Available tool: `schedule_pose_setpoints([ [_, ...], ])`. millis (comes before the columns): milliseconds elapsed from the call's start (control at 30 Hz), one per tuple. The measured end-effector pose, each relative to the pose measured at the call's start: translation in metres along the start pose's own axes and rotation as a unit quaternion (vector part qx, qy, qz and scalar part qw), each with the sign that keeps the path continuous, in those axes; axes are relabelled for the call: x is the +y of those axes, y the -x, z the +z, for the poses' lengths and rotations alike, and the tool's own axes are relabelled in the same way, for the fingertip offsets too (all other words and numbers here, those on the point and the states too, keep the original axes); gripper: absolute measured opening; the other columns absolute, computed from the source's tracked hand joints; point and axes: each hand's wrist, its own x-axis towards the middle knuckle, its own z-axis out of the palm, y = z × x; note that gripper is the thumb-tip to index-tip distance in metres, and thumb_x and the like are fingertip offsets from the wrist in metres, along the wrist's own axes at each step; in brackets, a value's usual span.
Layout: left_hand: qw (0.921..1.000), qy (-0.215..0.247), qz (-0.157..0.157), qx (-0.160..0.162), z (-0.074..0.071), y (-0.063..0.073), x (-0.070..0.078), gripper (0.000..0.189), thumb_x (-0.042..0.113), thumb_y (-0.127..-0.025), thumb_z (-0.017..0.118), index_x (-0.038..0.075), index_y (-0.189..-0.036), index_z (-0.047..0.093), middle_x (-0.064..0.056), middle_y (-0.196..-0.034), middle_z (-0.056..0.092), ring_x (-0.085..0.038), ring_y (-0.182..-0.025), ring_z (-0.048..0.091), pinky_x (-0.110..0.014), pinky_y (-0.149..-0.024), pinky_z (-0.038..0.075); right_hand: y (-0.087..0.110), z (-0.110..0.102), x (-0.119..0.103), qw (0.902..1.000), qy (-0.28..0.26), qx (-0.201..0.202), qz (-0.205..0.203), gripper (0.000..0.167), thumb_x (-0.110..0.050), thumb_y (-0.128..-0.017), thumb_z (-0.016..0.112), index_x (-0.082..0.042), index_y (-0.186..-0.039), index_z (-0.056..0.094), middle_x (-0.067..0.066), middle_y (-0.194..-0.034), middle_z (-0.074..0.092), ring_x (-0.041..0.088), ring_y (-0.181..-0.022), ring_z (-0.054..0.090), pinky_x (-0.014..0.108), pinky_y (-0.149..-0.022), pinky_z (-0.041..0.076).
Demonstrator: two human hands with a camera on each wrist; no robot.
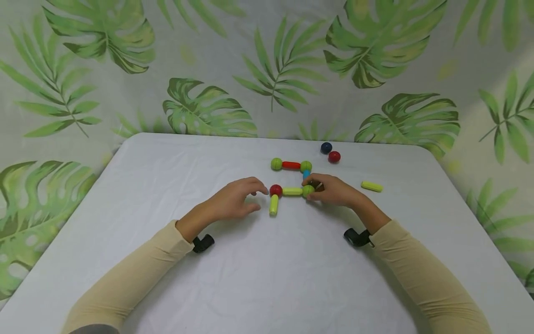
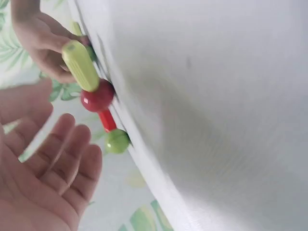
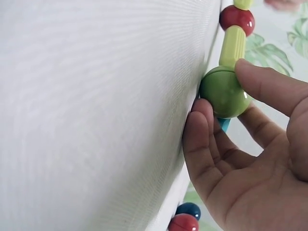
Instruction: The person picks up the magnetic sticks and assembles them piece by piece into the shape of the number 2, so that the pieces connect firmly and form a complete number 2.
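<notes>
Green ball (image 3: 224, 94) is pinched in the right hand (image 1: 333, 190); at its nine o'clock, the empty left hand (image 1: 235, 198) is loosely spread.

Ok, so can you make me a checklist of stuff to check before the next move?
1. Is the right grip holding the green ball? Ok: its thumb and fingers are around it.
2. Is the left grip free? Ok: it holds nothing and is beside the corner red ball.
3. Is the end yellow stick capped with a ball at its near end? Not ok: that end is bare.
4. Is the blue stick pushed all the way into the held ball? Cannot tell: the right grip partly covers that spot.
5. Is the spare yellow stick joined on? Not ok: it lies apart, to the right.
</notes>
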Motion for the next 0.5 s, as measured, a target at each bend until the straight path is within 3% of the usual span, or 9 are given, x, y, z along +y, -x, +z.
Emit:
schedule_pose_setpoints([
  [133,0.9987,0.028,0.010,-0.040,0.003,-0.023,-0.013,0.040,0.000,-0.089,0.062,0.012,-0.127,0.064,-0.004,-0.135,0.059,-0.023,-0.122,0.058,-0.042,-0.106,0.048,0.001,0.001,0.001,1.0000,-0.001,0.004,-0.005,0.035,-0.018,-0.095,0.066,-0.014,-0.128,0.058,0.013,-0.117,0.061,0.027,-0.103,0.058,0.034,-0.084,0.052],
  [267,0.9975,0.007,0.012,-0.070,0.006,-0.039,-0.019,0.049,-0.007,-0.087,0.055,0.014,-0.130,0.064,-0.005,-0.140,0.057,-0.021,-0.130,0.053,-0.040,-0.113,0.042,0.001,0.003,0.000,1.0000,-0.004,0.003,-0.009,0.034,-0.018,-0.095,0.066,-0.013,-0.127,0.058,0.013,-0.117,0.062,0.028,-0.104,0.058,0.036,-0.086,0.052],
  [500,0.9959,-0.001,0.017,-0.089,0.008,-0.058,-0.017,0.035,-0.003,-0.092,0.059,0.011,-0.122,0.069,-0.003,-0.127,0.065,-0.018,-0.116,0.060,-0.034,-0.105,0.049,0.002,0.000,-0.002,1.0000,0.005,0.001,-0.003,0.035,-0.019,-0.095,0.065,-0.015,-0.129,0.057,0.012,-0.118,0.062,0.026,-0.105,0.058,0.036,-0.086,0.052],
])
